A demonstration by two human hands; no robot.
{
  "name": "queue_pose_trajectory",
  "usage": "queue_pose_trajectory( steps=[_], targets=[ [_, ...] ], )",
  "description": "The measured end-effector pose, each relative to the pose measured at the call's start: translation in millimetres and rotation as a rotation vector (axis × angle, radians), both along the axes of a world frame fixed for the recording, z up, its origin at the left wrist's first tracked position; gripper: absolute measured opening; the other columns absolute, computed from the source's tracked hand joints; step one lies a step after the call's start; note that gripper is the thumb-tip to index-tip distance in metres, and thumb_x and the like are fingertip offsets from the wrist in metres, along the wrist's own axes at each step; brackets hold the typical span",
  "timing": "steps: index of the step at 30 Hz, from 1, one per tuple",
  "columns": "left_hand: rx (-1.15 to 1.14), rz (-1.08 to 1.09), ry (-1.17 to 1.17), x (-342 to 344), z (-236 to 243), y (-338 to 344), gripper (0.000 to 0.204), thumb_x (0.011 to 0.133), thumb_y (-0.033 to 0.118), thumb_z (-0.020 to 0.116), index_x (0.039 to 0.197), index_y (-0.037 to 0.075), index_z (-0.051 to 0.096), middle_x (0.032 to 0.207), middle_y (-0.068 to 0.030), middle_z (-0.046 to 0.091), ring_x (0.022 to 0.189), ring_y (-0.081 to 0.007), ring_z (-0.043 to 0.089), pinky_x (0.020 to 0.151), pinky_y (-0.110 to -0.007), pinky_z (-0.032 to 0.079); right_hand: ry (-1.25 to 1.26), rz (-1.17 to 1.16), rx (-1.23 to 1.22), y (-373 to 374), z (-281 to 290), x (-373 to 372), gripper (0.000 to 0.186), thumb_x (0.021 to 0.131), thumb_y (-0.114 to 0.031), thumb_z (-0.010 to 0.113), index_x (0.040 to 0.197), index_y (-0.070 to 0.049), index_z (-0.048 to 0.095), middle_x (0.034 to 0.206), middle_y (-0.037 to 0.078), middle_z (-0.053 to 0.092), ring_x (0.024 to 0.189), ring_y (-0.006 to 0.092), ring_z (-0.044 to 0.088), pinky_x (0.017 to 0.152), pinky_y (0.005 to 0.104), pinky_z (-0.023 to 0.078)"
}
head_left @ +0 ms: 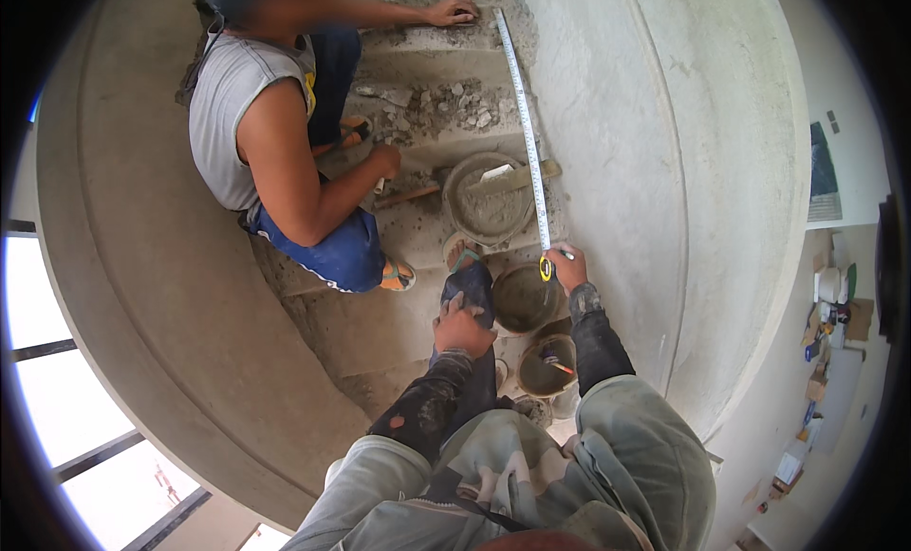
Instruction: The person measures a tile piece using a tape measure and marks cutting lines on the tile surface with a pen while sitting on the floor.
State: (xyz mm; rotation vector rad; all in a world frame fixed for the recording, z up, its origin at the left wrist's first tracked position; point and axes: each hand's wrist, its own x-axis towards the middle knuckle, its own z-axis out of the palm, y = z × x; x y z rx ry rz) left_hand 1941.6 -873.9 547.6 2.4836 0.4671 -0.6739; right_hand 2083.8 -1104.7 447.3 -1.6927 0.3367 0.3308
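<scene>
In the head view, the right hand [569, 269], right of centre, is closed around the yellow case of a tape measure [546, 269], with a pale slim stick [567, 255] also held in it; the left hand [462, 329] is loosely open, fingers spread over the wearer's own knee, and grips no tool. The tape's blade [523, 105] is drawn out from the case to the top of the frame, where its far end lies just beside a co-worker's hand [454, 13] — whether the two touch, I cannot tell. The extending seems done, then, while reading or marking cannot be made out. The steps look unfinished: rubble [460, 105] covers one tread in the upper middle, and wet-looking mortar sits in a round pan [448, 205] with a flat board [517, 178] across it. For moving, the right side is tight: the curved wall [617, 124] rises near the blade, and the board's right end meets the blade's line. Below the right hand, two buckets [499, 309] crowd the forearm, the lower one holding a red-tipped brush [558, 363]. The crouching co-worker [223, 133] fills the upper left — more room seems to lie lower left, over the plain step [365, 333] beside the wearer's leg.
</scene>
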Motion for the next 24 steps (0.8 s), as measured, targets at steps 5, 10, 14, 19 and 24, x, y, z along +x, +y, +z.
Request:
queue_pose_trajectory(
  steps=[5,10,14,19,24],
  targets=[
    [-0.016,-0.001,0.009,-0.6,0.7,2.8,0.052,0.067,0.036,0.077,0.117,0.023,0.072,0.153,-0.0074,0.041,0.141,-0.0311,0.035,0.112,-0.048,0.032,0.011,-0.020,0.014,4.0,-2.9,-3.3,0.013,0.076,-0.010,0.072,0.081,0.001,0.071,0.076,0.004,0.066,0.071,0.0112,0.059,0.068,0.0282,0.047],
    [0.001,-0.009,0.006,-1.5,2.6,2.3,0.052,0.065,0.037,0.077,0.116,0.023,0.072,0.152,-0.0076,0.042,0.140,-0.0307,0.037,0.112,-0.048,0.033,0.002,-0.023,-0.039,1.9,-8.0,-8.6,0.014,0.076,-0.012,0.074,0.082,0.001,0.071,0.075,0.003,0.065,0.070,0.0108,0.058,0.067,0.0283,0.047],
    [0.018,-0.015,-0.027,-6.0,-1.8,3.5,0.054,0.064,0.039,0.078,0.115,0.023,0.073,0.150,-0.0083,0.044,0.137,-0.0302,0.041,0.111,-0.047,0.035,0.035,-0.038,-0.011,3.4,-5.0,-13.2,0.015,0.075,-0.012,0.074,0.082,0.001,0.071,0.073,0.003,0.064,0.069,0.0105,0.058,0.065,0.0284,0.046],
    [0.013,-0.019,-0.034,-8.0,0.2,2.2,0.054,0.064,0.039,0.078,0.115,0.023,0.073,0.150,-0.0084,0.044,0.137,-0.0305,0.041,0.111,-0.047,0.034,0.011,-0.045,-0.014,2.4,-1.0,-14.6,0.015,0.075,-0.012,0.074,0.081,0.001,0.071,0.072,0.002,0.064,0.067,0.0105,0.057,0.064,0.0284,0.046],
    [0.018,-0.010,-0.040,-12.5,-3.9,4.0,0.054,0.064,0.039,0.078,0.115,0.023,0.073,0.151,-0.0082,0.044,0.137,-0.0305,0.041,0.112,-0.047,0.034,0.015,-0.046,-0.005,6.9,6.1,-17.9,0.015,0.075,-0.013,0.074,0.080,0.001,0.071,0.072,0.003,0.064,0.066,0.0111,0.058,0.063,0.0284,0.046]
  ],
)
